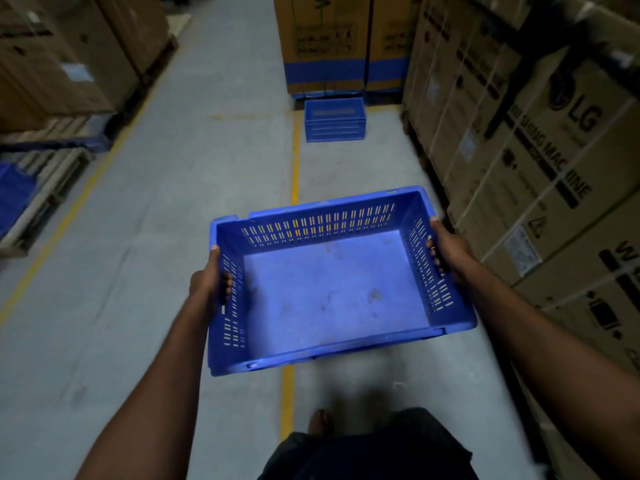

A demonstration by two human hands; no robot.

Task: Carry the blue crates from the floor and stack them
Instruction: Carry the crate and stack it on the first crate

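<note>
Plausibly, the blue crate [332, 289], gripped at both ends by the left hand [207, 282] and right hand [450, 252], could be clipped on the washing-machine cartons [540, 157] at 3 o'clock.

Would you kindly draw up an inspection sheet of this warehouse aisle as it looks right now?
Surface: grey concrete floor, with a yellow painted line running along the aisle.
Job's things: empty blue slotted plastic crate carried above the floor; second blue plastic crate on the floor ahead, just right of the line.
Clutter: nothing seen.
Grippers: left hand grips the carried crate's left wall, fingers curled inside; right hand grips its right wall.
Cables: nothing seen.
Surroundings: stacked brown cardboard boxes on the right; wooden pallets on the left.
</note>
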